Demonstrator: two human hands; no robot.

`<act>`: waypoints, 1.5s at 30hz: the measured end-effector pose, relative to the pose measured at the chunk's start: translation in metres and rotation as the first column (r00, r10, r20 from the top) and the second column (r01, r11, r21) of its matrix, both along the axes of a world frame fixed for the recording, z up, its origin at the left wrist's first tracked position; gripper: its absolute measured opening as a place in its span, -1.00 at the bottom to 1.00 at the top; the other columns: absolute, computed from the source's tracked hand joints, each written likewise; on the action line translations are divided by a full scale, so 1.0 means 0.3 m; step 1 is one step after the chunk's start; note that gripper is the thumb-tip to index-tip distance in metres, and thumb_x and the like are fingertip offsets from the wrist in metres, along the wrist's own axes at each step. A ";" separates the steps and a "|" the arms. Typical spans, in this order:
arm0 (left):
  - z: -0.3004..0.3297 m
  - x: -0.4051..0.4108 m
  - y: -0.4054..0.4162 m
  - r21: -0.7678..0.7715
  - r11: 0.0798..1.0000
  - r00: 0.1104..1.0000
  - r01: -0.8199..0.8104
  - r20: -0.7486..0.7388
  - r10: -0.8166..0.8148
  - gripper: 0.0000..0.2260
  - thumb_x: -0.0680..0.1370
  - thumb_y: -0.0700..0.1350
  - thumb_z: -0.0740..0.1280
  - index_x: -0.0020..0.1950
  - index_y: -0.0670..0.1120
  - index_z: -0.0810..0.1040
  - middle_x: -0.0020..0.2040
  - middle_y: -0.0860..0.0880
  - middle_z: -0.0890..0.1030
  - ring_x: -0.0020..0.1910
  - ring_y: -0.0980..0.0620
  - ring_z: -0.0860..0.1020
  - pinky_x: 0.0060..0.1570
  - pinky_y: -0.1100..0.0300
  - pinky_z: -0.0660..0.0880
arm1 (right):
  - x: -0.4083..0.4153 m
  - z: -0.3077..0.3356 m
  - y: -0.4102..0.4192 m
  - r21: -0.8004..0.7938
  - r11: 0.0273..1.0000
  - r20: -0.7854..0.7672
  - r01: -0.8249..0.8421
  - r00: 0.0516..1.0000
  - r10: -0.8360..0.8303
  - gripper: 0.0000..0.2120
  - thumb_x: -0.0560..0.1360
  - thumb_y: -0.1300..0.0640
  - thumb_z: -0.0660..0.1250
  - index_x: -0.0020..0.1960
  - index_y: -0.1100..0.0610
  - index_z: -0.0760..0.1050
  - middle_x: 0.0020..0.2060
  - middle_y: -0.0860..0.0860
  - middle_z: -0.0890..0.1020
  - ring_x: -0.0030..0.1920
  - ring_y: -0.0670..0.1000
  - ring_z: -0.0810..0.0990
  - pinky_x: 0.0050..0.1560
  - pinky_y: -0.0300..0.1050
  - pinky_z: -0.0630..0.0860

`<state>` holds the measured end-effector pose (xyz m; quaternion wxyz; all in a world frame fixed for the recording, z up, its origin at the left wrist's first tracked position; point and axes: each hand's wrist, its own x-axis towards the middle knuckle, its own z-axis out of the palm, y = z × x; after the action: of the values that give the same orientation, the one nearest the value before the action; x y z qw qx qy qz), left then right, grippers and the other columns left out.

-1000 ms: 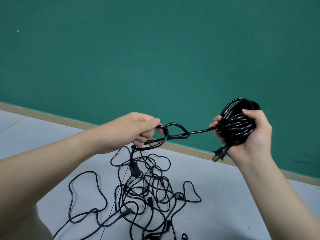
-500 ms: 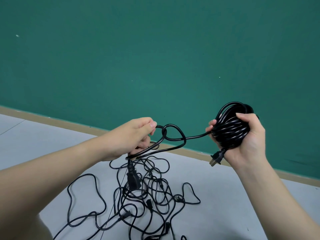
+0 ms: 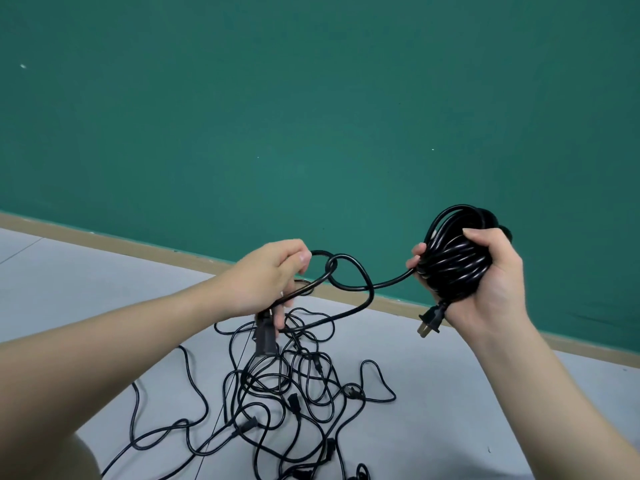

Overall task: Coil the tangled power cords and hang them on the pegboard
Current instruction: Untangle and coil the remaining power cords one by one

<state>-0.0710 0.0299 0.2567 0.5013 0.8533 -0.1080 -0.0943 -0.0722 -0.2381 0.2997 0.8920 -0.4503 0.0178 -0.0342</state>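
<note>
Black coil [image 3: 453,258], gripped in right hand [image 3: 485,282], plug [image 3: 430,320] dangling beneath. Left hand [image 3: 266,275] pinches the cord's looped free end [image 3: 346,275] left of the coil. Tangled cords [image 3: 294,393] on grey floor [image 3: 467,410], below the coil.

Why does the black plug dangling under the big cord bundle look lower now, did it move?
Yes. The black plug sank from level with the tan baseboard strip to below it, over the grey floor.
</note>
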 end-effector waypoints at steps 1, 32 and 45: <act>-0.003 0.008 0.000 0.062 0.998 0.996 -0.015 0.093 0.009 -0.78 0.74 0.05 0.12 -0.04 0.00 0.39 -0.40 -0.09 0.41 -0.53 -0.02 0.49 -0.53 0.13 0.37 | -0.002 0.000 0.002 -0.004 1.000 0.005 -0.003 1.000 0.004 -0.89 0.52 0.17 0.29 -0.01 0.18 0.40 -0.20 0.14 0.50 -0.18 0.21 0.57 -0.08 0.12 0.57; -0.049 -0.015 -0.025 0.120 0.993 0.999 -0.001 0.037 -0.003 -0.86 0.75 -0.01 0.06 0.04 0.02 0.31 -0.09 -0.29 0.51 -0.42 -0.16 0.69 -0.55 0.08 0.54 | -0.013 0.018 -0.092 0.069 0.995 0.014 0.067 0.998 -0.068 -0.76 0.48 0.15 0.32 0.08 0.16 0.34 -0.11 0.16 0.47 -0.15 0.22 0.54 -0.04 0.13 0.55; 0.002 0.025 -0.009 -0.305 0.931 0.977 -0.199 -0.133 0.165 -0.73 0.74 0.06 0.14 0.12 -0.15 0.42 -0.41 -0.10 0.51 -0.55 -0.14 0.52 -0.50 0.14 0.49 | -0.005 0.008 -0.060 0.069 0.997 -0.007 0.032 0.999 -0.032 -0.80 0.49 0.15 0.30 0.04 0.16 0.34 -0.13 0.15 0.47 -0.17 0.22 0.54 -0.05 0.12 0.56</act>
<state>-0.0634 0.0271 0.2573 0.6430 0.7622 -0.0156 -0.0735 -0.0738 -0.2560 0.3022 0.9064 -0.4189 0.0289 -0.0464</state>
